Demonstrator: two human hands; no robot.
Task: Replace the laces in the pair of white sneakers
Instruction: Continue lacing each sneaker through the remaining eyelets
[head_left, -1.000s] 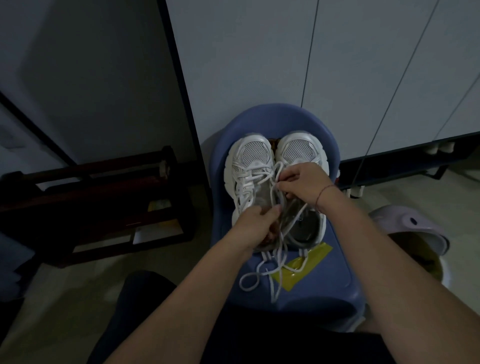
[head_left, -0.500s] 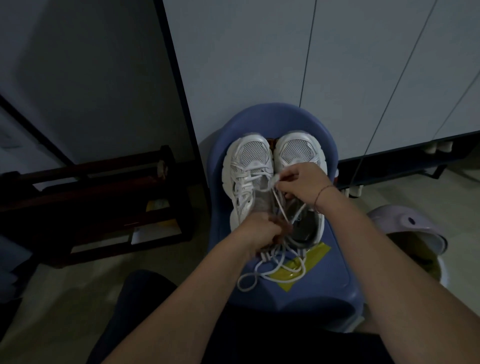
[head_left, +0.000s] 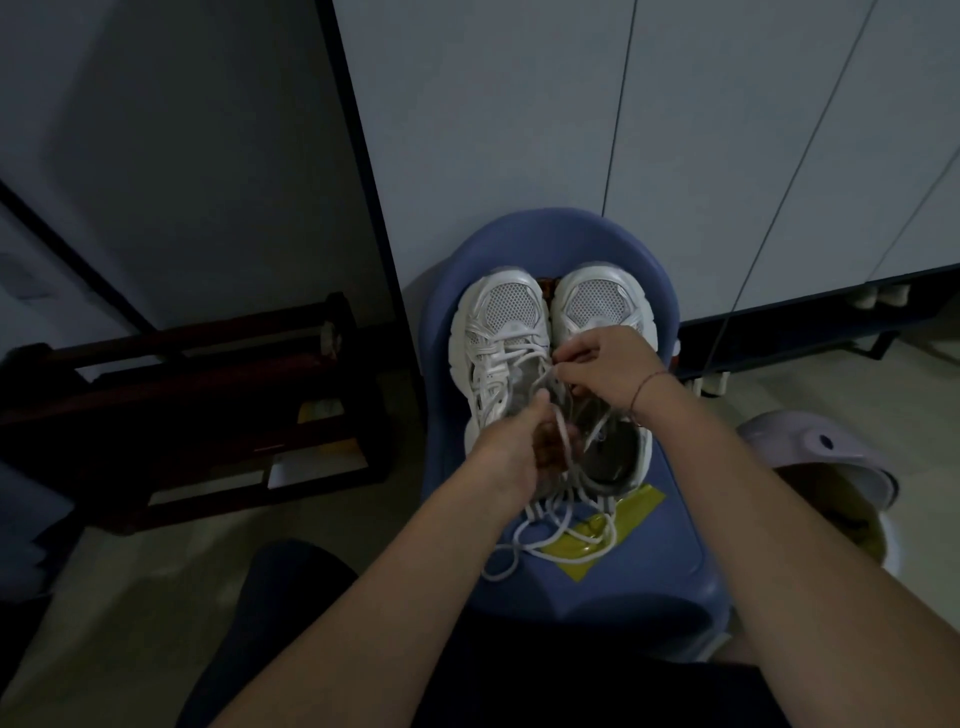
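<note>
Your left hand (head_left: 524, 447) grips the white lace (head_left: 563, 441); at 1 o'clock, your right hand (head_left: 602, 371) pinches it above the sneakers (head_left: 506, 332).

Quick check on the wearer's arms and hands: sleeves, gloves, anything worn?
Both forearms are bare as far as the frame shows, no sleeves visible. No gloves on the left hand or the right hand. The right wrist carries a thin dark reddish cord bracelet. No rings or watch visible; lighting is dim.

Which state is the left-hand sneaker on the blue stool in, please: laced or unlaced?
Laced: white lace crisscrosses the left-hand sneaker down its front. How far toward the heel it runs cannot be told; the left hand covers that part.
</note>
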